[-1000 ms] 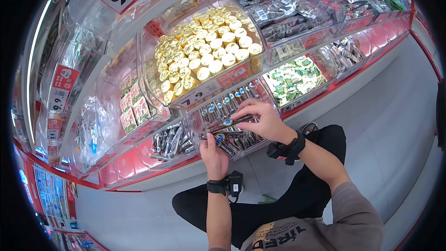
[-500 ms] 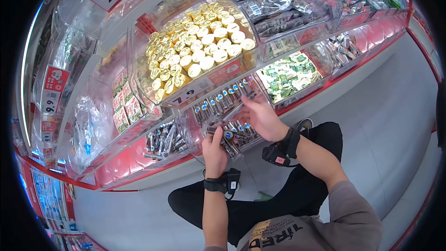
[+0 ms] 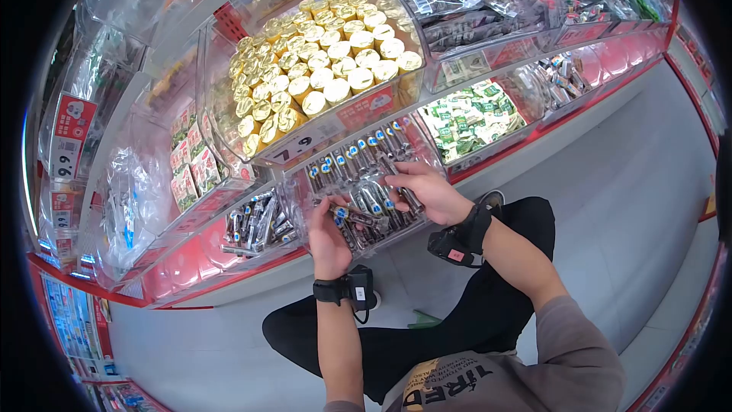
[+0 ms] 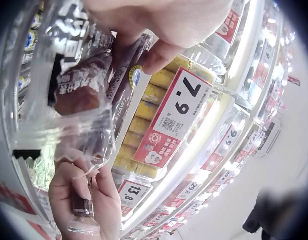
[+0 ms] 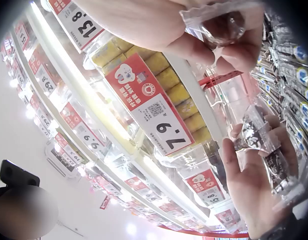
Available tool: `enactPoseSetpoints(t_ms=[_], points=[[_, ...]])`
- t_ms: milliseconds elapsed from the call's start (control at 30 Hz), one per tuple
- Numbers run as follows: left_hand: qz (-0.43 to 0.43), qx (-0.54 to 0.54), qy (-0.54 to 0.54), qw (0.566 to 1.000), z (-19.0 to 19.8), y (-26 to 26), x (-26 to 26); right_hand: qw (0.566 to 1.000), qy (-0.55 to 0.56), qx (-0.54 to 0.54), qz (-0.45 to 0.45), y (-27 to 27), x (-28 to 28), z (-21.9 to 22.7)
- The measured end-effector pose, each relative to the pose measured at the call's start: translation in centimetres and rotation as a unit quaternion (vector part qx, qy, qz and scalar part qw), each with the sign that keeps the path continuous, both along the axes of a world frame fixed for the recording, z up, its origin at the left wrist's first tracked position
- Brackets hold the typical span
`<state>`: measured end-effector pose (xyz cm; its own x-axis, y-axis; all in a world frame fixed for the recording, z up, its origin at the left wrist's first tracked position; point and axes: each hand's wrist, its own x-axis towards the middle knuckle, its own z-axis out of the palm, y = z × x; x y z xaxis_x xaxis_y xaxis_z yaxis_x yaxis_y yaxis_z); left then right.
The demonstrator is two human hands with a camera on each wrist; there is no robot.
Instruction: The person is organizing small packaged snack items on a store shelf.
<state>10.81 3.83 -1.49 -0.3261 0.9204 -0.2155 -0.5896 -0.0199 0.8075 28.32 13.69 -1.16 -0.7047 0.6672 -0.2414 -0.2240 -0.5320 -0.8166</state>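
In the head view my left hand (image 3: pixel 329 243) grips dark sticks in clear wrappers (image 3: pixel 357 217) over the near part of a clear bin. My right hand (image 3: pixel 436 197), to its right, pinches another dark wrapped stick (image 3: pixel 412 197). Rows of similar sticks (image 3: pixel 352 159) with blue and yellow labels lie in the bin below. The left wrist view shows wrapped pieces (image 4: pixel 83 90) close up under my left hand (image 4: pixel 164 22), its fingers partly hidden. In the right wrist view a wrapper end (image 5: pixel 224 27) sticks out from my right hand (image 5: pixel 194 37).
Above the bin, a clear tub of gold-topped rolls (image 3: pixel 328 69) overhangs behind a 7.9 price tag (image 3: pixel 296 149). Green and white packets (image 3: pixel 473 122) fill the bin to the right; loose dark sticks (image 3: pixel 259 221) lie in the left one. A red-trimmed shelf edge runs in front.
My left hand has shifted left with its sticks. My right hand has moved away from the left hand's sticks, and the stick it holds now slants down to the right. The head view has shifted slightly.
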Motion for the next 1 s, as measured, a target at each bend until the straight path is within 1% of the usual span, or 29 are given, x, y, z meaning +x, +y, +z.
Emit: enactPoseSetpoints(t_ms=[100,200,300,400,433,500,600,667,700,800,900,1000], points=[[-0.028,0.002,0.007,1.000,0.1,0.0,0.0,0.997,0.020,-0.062,-0.047,0.2,-0.4,-0.8],[-0.039,0.000,0.012,0.999,0.1,0.1,-0.1,0.993,0.018,-0.107,-0.039,0.4,-0.1,-0.4],[-0.056,-0.003,0.007,0.998,0.4,0.1,0.0,0.992,0.050,-0.119,-0.012,0.4,0.3,0.4],[-0.057,-0.001,0.012,0.998,0.2,0.2,-0.1,0.993,0.042,-0.104,-0.025,0.8,0.1,-0.2],[-0.060,0.000,0.017,0.998,0.1,0.2,-0.2,0.999,0.008,-0.049,0.007,1.0,0.1,-0.5],[-0.062,0.002,0.027,0.998,-0.1,0.2,-0.3,0.994,-0.058,0.059,0.073,1.6,0.2,-1.2],[-0.061,-0.007,0.037,0.997,0.0,0.2,-0.3,0.984,-0.089,0.153,-0.005,1.1,-0.6,-1.8],[-0.065,-0.006,0.036,0.997,-0.2,0.1,-0.3,0.961,-0.164,0.215,-0.065,0.6,-0.9,-2.0],[-0.067,-0.003,0.036,0.997,-0.1,0.2,-0.4,0.944,-0.200,0.246,-0.095,0.5,-1.0,-2.0],[-0.053,0.000,-0.010,0.999,0.0,0.2,-0.3,0.870,-0.281,0.393,-0.100,0.7,-1.0,-2.7],[-0.061,0.001,-0.018,0.998,0.1,0.2,-0.2,0.869,-0.313,0.364,-0.120,0.5,-1.1,-1.6],[-0.059,0.003,-0.006,0.998,0.2,0.3,-0.2,0.879,-0.287,0.353,-0.143,0.6,-1.2,-1.9]])
